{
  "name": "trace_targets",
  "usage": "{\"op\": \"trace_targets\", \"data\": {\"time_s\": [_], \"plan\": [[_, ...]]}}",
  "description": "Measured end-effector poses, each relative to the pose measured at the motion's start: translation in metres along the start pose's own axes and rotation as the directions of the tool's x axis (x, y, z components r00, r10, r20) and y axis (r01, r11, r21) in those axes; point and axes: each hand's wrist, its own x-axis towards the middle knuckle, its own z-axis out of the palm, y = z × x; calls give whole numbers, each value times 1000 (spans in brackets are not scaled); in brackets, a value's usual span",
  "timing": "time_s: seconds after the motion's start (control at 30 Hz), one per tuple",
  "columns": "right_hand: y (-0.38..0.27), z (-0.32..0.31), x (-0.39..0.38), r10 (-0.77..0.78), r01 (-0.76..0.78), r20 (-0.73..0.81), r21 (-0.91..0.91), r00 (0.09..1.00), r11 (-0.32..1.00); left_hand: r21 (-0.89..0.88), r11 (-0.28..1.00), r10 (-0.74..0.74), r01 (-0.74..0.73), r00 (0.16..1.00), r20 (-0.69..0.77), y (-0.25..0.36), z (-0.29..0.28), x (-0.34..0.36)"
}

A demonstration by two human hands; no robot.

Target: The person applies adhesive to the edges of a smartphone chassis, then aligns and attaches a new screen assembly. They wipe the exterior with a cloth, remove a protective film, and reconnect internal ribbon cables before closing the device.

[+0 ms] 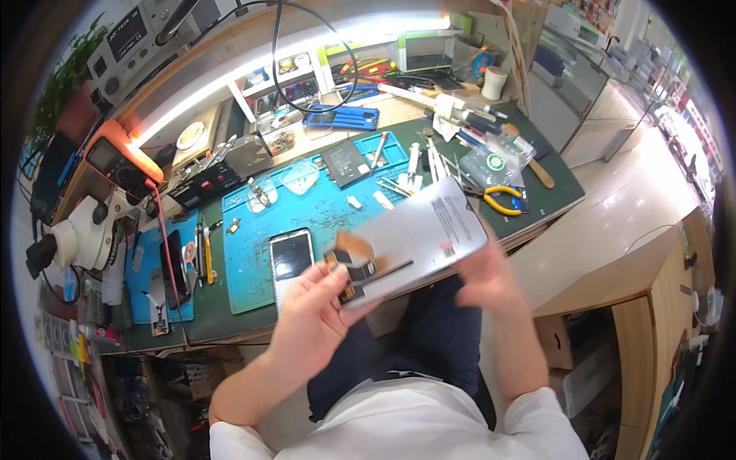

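A grey phone display panel (418,234), seen from its back with dark and copper-coloured flex cables near one end, is tilted above the bench's front edge. My left hand (318,303) pinches its near left end between thumb and fingers. At the panel's right edge is my right hand (489,277), smeared by motion; whether its fingers grip the edge is not plain. A phone (292,257) with a dark screen lies on the blue work mat (249,284), just beyond my left hand. A black battery (345,162) lies farther back on the mat.
Yellow-handled pliers (502,201) and a clear plastic bag (491,162) lie at the bench's right. At the left stand an orange multimeter (121,161) and a white microscope (88,234). A blue phone holder (341,117) sits behind the mat.
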Motion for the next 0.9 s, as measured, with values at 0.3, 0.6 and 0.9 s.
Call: {"op": "trace_targets", "data": {"time_s": [0.3, 0.6, 0.9], "plan": [[-2, 57, -14, 39, -36, -48, 65, 998, 997, -377, 871, -228, 316, 938, 261, -69, 13, -29], [-26, 42, -5, -142, 51, -215, -380, 966, 924, -254, 911, 400, -325, 542, 739, -3, -2, -120], [-24, 35, 4, -226, 149, 21, -811, 974, 565, -239, 953, 300, -184, 499, 813, 9, -18, -115]]}}
